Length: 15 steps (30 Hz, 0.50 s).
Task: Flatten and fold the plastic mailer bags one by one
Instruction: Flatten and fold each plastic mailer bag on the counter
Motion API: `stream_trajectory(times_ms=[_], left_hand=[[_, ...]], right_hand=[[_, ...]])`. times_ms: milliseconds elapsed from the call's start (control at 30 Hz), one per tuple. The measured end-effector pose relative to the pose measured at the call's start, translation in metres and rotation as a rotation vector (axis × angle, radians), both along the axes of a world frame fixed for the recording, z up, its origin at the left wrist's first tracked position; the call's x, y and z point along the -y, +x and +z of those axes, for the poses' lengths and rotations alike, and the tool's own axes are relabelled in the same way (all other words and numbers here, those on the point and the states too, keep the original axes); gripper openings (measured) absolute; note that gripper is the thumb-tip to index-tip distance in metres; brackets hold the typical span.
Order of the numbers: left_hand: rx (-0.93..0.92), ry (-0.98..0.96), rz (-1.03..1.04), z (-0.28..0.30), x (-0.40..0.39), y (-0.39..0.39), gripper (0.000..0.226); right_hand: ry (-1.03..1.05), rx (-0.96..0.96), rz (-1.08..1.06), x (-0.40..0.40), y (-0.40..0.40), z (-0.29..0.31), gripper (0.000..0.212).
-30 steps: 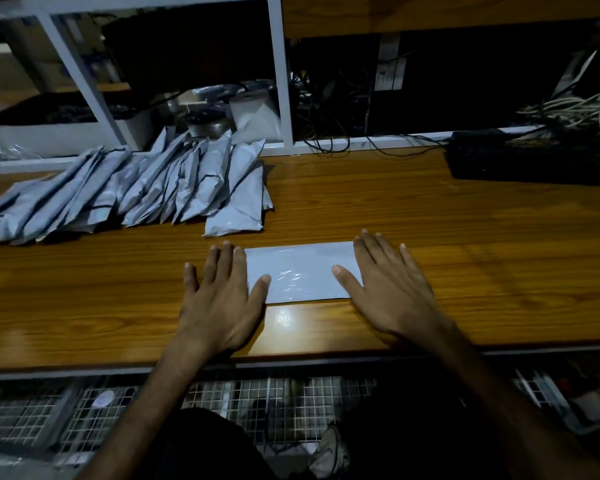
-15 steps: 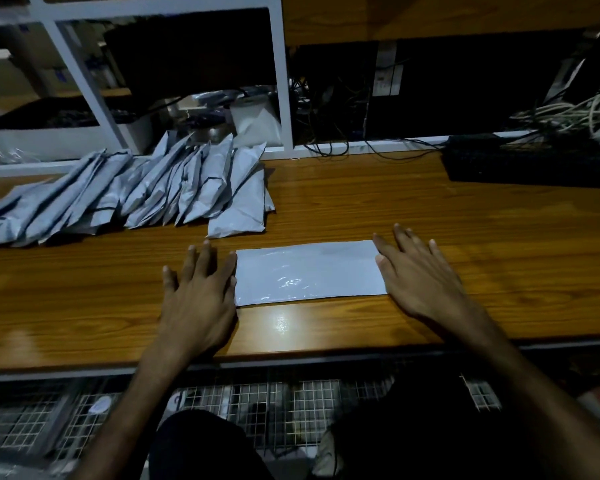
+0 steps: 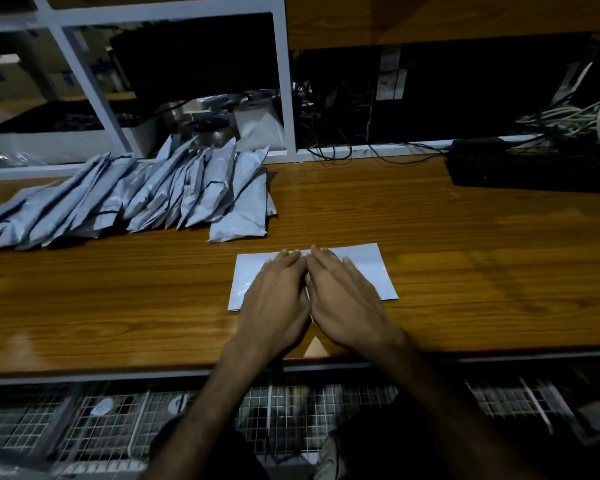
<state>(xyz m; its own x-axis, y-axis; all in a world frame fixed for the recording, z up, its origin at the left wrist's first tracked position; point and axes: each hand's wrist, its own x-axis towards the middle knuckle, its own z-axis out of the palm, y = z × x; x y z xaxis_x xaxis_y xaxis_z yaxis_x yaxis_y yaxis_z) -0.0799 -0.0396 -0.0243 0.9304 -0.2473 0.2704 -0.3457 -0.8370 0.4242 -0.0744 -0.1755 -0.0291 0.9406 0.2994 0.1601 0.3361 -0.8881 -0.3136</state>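
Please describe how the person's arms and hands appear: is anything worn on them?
Both forearms are bare, with no sleeves in view. The left hand and right hand wear no gloves; no ring, watch or bracelet is visible, though the light is dim.

I take this for a dim packing or dispatch room at the back of a shop or small office. Along the far left edge of the wooden table (image 3: 430, 230) I see a row of grey mailer bags (image 3: 125, 199) leaning on each other. Behind them stands a white metal shelf frame (image 3: 281, 81). Tangled cables (image 3: 575, 116) lie at the far right corner, and wire mesh baskets (image 3: 118, 420) sit under the near edge.
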Motion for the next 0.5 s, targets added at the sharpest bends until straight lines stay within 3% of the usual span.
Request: stream_trajectory(times_ms=[300,433,500], left_hand=[[-0.097,0.212,0.067,-0.0107,-0.005,0.001,0.071],[-0.115,0.245,0.11,-0.0113,-0.0041,-0.0013,0.072],[-0.129,0.249,0.137,-0.0106,-0.0025,-0.0029,0.073]], right_hand=[[-0.062,-0.012,-0.083,0.0023,-0.0048,-0.0072,0.092],[-0.061,-0.032,-0.123,0.0022,-0.006,-0.0077,0.095],[-0.064,-0.043,-0.146,0.0022,-0.0065,-0.0072,0.086]])
